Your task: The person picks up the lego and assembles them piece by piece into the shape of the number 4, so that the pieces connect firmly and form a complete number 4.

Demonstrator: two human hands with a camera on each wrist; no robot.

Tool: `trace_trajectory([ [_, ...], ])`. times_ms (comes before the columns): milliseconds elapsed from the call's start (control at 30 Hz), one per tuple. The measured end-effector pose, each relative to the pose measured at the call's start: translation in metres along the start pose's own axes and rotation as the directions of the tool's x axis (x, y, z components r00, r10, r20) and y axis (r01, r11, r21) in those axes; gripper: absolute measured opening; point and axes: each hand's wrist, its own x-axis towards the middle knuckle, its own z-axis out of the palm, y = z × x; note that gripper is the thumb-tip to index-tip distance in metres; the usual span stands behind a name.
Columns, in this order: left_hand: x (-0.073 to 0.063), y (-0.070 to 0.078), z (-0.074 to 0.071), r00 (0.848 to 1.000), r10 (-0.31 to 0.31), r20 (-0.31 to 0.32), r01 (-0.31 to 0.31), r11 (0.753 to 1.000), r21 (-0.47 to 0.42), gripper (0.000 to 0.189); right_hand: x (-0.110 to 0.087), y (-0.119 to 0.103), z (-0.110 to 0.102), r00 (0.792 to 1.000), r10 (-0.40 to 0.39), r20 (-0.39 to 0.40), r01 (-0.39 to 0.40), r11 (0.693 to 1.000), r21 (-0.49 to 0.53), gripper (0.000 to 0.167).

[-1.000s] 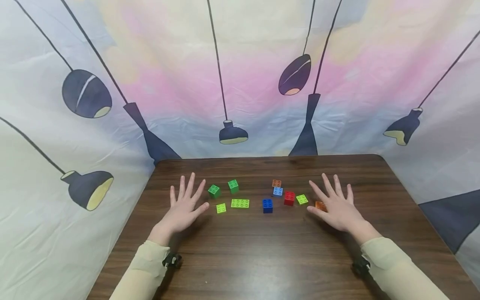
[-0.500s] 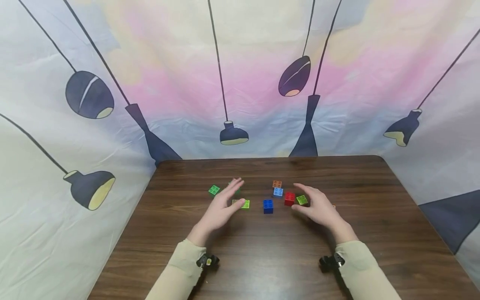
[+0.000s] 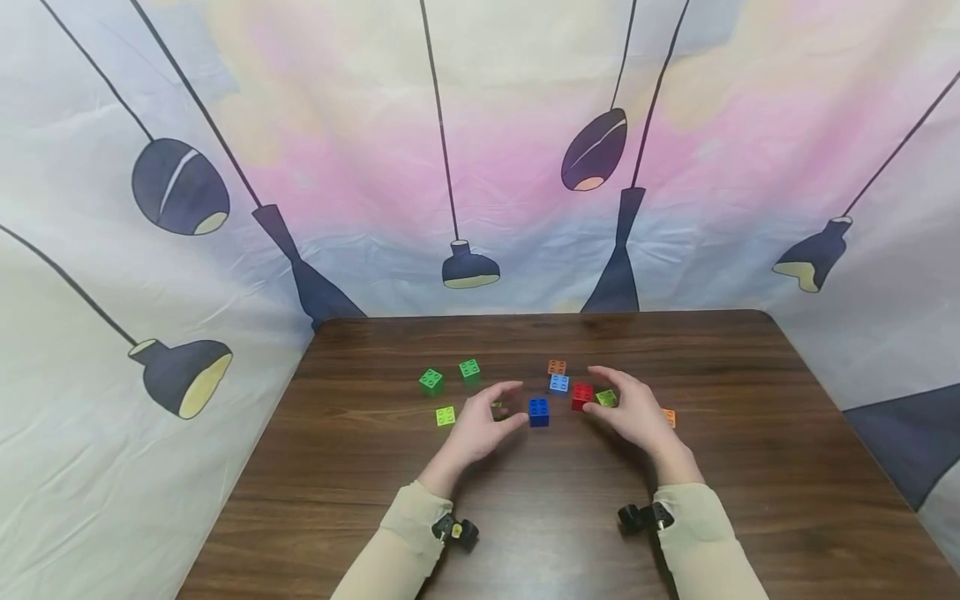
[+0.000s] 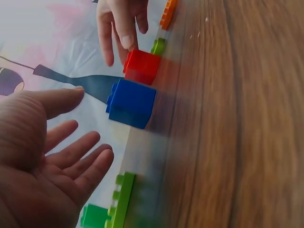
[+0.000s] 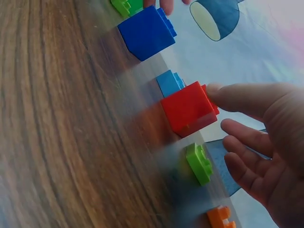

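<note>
Rightward since earlier, the left hand [image 3: 478, 427] gapes, holding nothing. From left: two green bricks [image 3: 431, 382], two lime bricks [image 3: 446, 416], one dark-blue brick [image 3: 538, 412] beside its fingertips, one brownish brick [image 3: 557, 367], one light-blue brick [image 3: 559, 383], one red brick [image 3: 581, 398], a third lime brick [image 5: 199, 164], the similarly parted, unladen right hand [image 3: 637, 417], thumb-to-red contact unclear, one orange brick [image 3: 671, 418].

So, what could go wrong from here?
If the right grip closes on the red block, it could knock the small lime block just beside it. The red block might also bump the light blue block close behind. The left grip mostly hides the long lime block in the head view, so a knock there could go unnoticed.
</note>
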Motion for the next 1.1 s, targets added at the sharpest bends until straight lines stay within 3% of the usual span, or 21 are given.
trace_trajectory([
  [267,0.001,-0.001,0.007,0.999,-0.044,-0.016,0.043,0.999,-0.021,0.053,0.004,0.0,0.011,1.0,0.007,0.03,-0.005,0.996,-0.087,0.052],
  [500,0.002,-0.002,0.008,1.0,-0.027,-0.016,0.026,0.998,-0.051,0.054,0.005,-0.003,0.01,1.0,0.028,0.015,-0.026,0.991,-0.134,0.043],
  [767,0.004,-0.001,0.006,0.999,-0.028,-0.034,0.025,0.997,-0.069,0.055,-0.01,-0.017,0.004,0.994,0.013,0.112,-0.012,1.0,-0.016,0.034],
  [967,0.003,0.0,0.004,0.998,-0.026,-0.048,0.024,0.998,-0.059,0.056,-0.025,-0.023,0.009,0.97,-0.012,0.242,-0.003,0.998,0.064,0.033],
  [1100,0.002,0.0,0.005,0.999,-0.019,-0.041,0.017,0.998,-0.059,0.056,-0.028,-0.022,0.013,0.962,-0.011,0.273,-0.013,0.996,0.087,0.034],
])
